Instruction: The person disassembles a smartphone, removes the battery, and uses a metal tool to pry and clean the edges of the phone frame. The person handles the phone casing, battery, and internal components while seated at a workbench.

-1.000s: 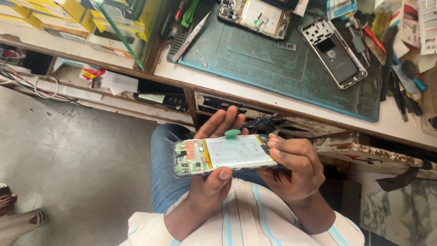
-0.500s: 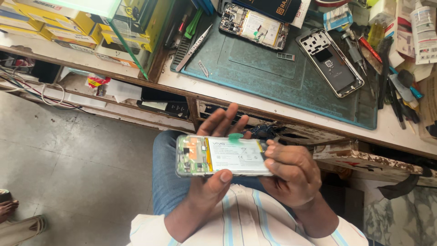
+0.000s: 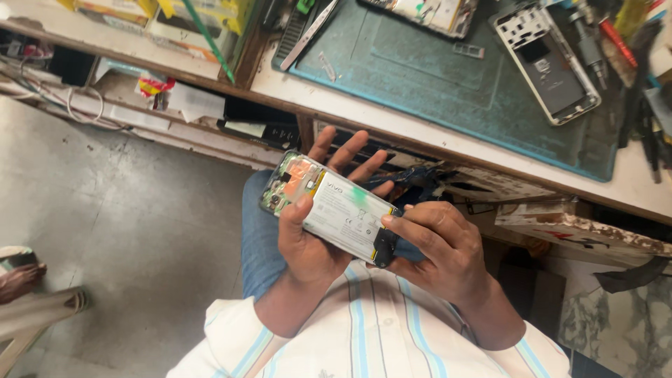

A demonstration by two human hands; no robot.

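a: open floor (image 3: 126,231) left of the knees, bare concrete, wide room there.
b: ahead?
a: bench edge (image 3: 448,150) close over the lap; both hands sit just under it, little room upward.
b: on top?
a: green mat (image 3: 434,84) bare in its middle. phone frame (image 3: 549,59) and tool pile (image 3: 637,77) crowd the right; tweezers (image 3: 309,33) lie at the left.

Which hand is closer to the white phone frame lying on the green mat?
Right. The right hand grips the opened phone's lower end, on the side below the phone frame; the left hand holds its other end, farther away.
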